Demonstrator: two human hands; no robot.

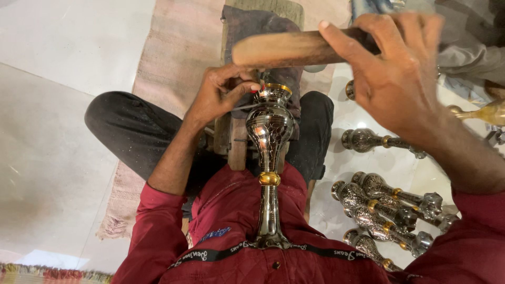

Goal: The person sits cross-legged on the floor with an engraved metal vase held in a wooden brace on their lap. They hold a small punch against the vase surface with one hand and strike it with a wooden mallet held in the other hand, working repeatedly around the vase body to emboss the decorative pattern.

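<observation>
The left hand (221, 94) presses a thin metal chisel (243, 107) against the engraved dark metal vase (269, 131); the right hand (394, 73) grips a raised wooden mallet (294, 48).

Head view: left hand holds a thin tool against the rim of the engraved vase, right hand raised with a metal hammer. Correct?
Not quite. The right hand holds a wooden mallet, not a metal hammer. The rest stands: the left hand pinches a thin tool against the rim of the engraved vase. The head view shows it.
</observation>
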